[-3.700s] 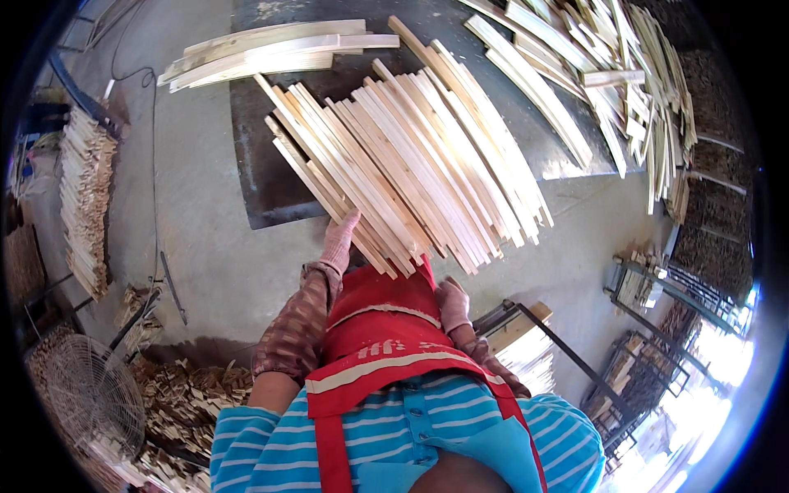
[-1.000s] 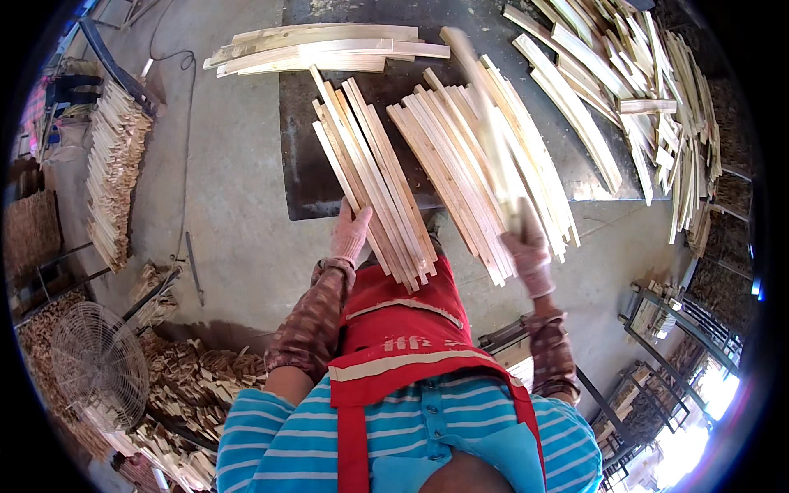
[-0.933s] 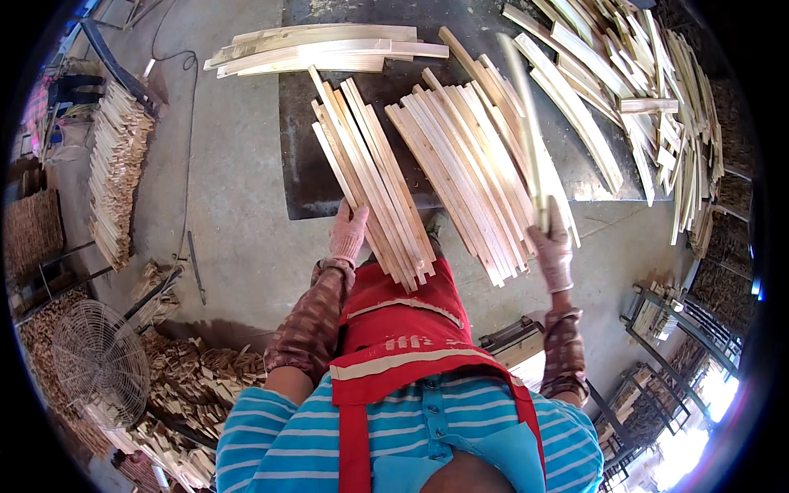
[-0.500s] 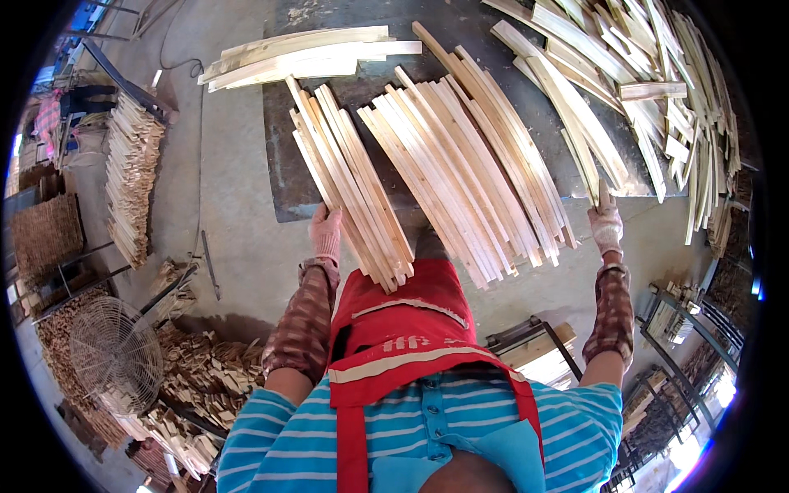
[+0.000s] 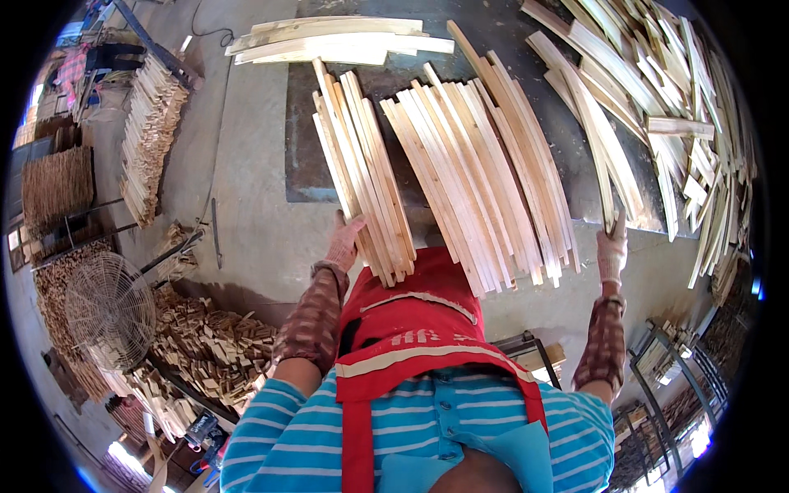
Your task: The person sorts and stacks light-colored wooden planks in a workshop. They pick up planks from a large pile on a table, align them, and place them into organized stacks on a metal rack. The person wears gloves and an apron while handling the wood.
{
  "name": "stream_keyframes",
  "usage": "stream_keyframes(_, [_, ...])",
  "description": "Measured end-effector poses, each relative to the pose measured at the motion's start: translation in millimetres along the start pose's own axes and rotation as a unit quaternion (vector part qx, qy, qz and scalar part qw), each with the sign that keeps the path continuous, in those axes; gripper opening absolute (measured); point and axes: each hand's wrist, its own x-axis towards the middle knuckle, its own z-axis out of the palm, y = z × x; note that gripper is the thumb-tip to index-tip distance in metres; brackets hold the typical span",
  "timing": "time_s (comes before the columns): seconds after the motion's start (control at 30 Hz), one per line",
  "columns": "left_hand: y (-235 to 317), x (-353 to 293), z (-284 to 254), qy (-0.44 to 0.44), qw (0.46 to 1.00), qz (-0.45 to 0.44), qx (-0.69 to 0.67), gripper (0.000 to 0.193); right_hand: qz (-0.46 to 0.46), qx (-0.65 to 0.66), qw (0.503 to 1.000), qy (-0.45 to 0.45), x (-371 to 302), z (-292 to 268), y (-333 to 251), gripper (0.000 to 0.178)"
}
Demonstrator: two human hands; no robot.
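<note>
Wooden slats [image 5: 362,164] against left hand [image 5: 347,242]

A dark mat [image 5: 304,164] lies on the floor ahead of the person. On it rest two bundles of slats: a left bundle [image 5: 362,172] and, just beside it to the right, a wider bundle [image 5: 481,172], both with near ends past the mat's near edge. The left hand [image 5: 345,240] touches the left bundle's near end. Right of the wider bundle, the right hand [image 5: 611,253] holds the near end of a long slat [image 5: 593,156]. Beyond that slat, at far right, lies a loose heap [image 5: 682,107]. Behind the bundles, some boards [image 5: 337,39] lie crosswise. At far left stands a stack [image 5: 148,140]; nearer, a fan [image 5: 111,311] stands beside a pile of offcuts [image 5: 209,345].
</note>
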Motion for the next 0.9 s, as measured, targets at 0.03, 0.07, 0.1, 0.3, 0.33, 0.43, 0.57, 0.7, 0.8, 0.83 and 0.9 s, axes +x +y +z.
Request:
stream_keyframes(0.03, [-3.3, 2.4, -4.9, -0.014, 1.0, -0.001, -0.016, 0.074, -0.018, 0.01, 1.0, -0.012, -9.5, -1.5, -9.7, 0.078])
stream_keyframes(0.07, [-5.5, 3.5, -6.7, -0.03, 0.999, -0.005, -0.033, 0.069, -0.034, 0.018, 0.999, -0.022, -23.0, -4.7, -22.9, 0.078])
stream_keyframes(0.1, [-6.3, 3.5, -7.3, -0.047, 0.998, -0.008, -0.048, 0.063, -0.05, 0.026, 0.998, -0.032, -36.3, -4.9, -36.2, 0.078])
stream_keyframes(0.3, [-1.3, 3.0, -50.0, -0.05, 0.992, -0.06, -0.101, 0.05, -0.011, 0.477, 0.86, -0.183, -130.4, 57.1, -137.0, 0.076])
stream_keyframes(0.33, [9.8, -2.2, -59.3, -0.091, 0.986, -0.082, -0.111, 0.049, -0.017, 0.461, 0.863, -0.204, -150.1, 69.7, -164.2, 0.076])
stream_keyframes(0.43, [35.3, -24.1, -62.4, -0.146, 0.978, -0.053, -0.136, 0.058, 0.004, 0.453, 0.842, -0.293, -197.7, 104.8, -253.1, 0.078])
stream_keyframes(0.57, [60.1, -35.6, -67.5, -0.18, 0.961, -0.031, -0.206, 0.055, 0.025, 0.508, 0.777, -0.371, -245.5, 156.6, -330.0, 0.076])
stream_keyframes(0.7, [65.3, -31.5, -77.3, -0.187, 0.953, -0.015, -0.24, 0.054, 0.088, 0.486, 0.741, -0.456, -271.3, 195.1, -364.5, 0.075])
stream_keyframes(0.8, [69.8, -25.1, -87.8, -0.196, 0.946, -0.015, -0.258, 0.053, 0.072, 0.514, 0.728, -0.448, -283.4, 218.3, -376.7, 0.075])
stream_keyframes(0.83, [71.3, -22.1, -89.9, -0.192, 0.948, -0.01, -0.253, 0.053, 0.066, 0.492, 0.738, -0.456, -283.0, 222.8, -378.8, 0.075])
stream_keyframes(0.9, [71.7, -16.2, -95.2, -0.181, 0.953, -0.002, -0.243, 0.052, 0.056, 0.446, 0.758, -0.473, -282.2, 229.1, -384.5, 0.076])
